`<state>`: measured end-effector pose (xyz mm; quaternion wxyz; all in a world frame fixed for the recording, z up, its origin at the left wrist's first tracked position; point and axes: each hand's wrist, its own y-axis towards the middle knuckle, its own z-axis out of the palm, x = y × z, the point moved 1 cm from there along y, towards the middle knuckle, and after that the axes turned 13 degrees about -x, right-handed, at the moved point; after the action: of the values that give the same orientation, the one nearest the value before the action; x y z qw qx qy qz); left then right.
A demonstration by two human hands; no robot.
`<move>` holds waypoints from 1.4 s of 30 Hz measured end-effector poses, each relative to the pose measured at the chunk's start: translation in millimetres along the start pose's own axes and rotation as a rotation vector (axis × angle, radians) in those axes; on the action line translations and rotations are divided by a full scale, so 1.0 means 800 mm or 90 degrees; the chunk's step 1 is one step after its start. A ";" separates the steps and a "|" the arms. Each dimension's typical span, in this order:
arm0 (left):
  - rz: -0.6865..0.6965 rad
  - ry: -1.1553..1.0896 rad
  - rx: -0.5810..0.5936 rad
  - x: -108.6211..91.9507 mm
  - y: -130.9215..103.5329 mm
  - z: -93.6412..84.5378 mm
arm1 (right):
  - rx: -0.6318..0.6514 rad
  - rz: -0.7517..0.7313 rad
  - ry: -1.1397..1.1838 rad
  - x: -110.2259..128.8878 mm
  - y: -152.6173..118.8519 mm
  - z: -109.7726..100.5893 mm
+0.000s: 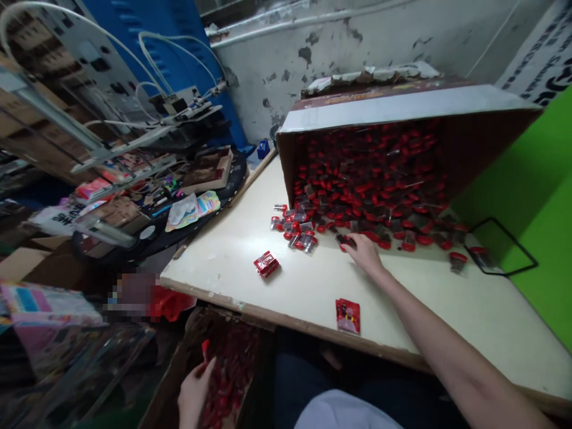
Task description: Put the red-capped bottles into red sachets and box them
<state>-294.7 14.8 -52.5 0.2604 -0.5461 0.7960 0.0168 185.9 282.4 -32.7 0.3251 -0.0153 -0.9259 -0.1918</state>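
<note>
My right hand (pixel 367 256) reaches over the table to the front of a tipped carton (pixel 402 107). Its fingers close on a small red-and-dark piece (pixel 342 242) in clear wrap, one of many such pieces (pixel 375 179) spilling from the carton. Low on the left, my left hand (pixel 195 390) pinches a small red piece (pixel 205 350) above an open cardboard box (pixel 190 342) of red pieces. A small stack of red packets (pixel 267 264) lies on the table (pixel 304 295), and a flat red packet (pixel 348 316) rests near its front edge.
A loose cluster of wrapped pieces (pixel 295 229) lies left of the carton. A black wire frame (pixel 504 247) stands at the right. On the left, a machine (pixel 179 107) with tubes rises over a cluttered round black table (pixel 232 185). Behind is a peeling wall (pixel 268 77).
</note>
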 end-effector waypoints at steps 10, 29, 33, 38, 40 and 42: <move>0.274 -0.247 0.128 -0.110 -0.135 0.058 | 0.091 -0.131 -0.092 -0.019 -0.068 0.000; 0.511 0.019 0.254 -0.230 -0.283 0.185 | 0.293 -0.224 -0.101 -0.057 -0.096 -0.065; 0.487 -0.005 0.284 -0.230 -0.273 0.185 | 0.325 -0.250 -0.091 -0.052 -0.077 -0.065; 0.504 -0.038 0.331 -0.233 -0.264 0.183 | 0.335 -0.230 -0.061 -0.047 -0.061 -0.079; 0.510 -0.047 0.347 -0.233 -0.263 0.182 | 0.319 -0.195 -0.043 -0.044 -0.066 -0.088; 0.519 -0.053 0.361 -0.232 -0.263 0.180 | 0.294 -0.157 -0.023 -0.039 -0.081 -0.096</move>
<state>-2.9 134.5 -42.2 0.4024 -0.0974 0.9069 -0.0780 246.1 197.5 -19.3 0.2778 0.1691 -0.9455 -0.0132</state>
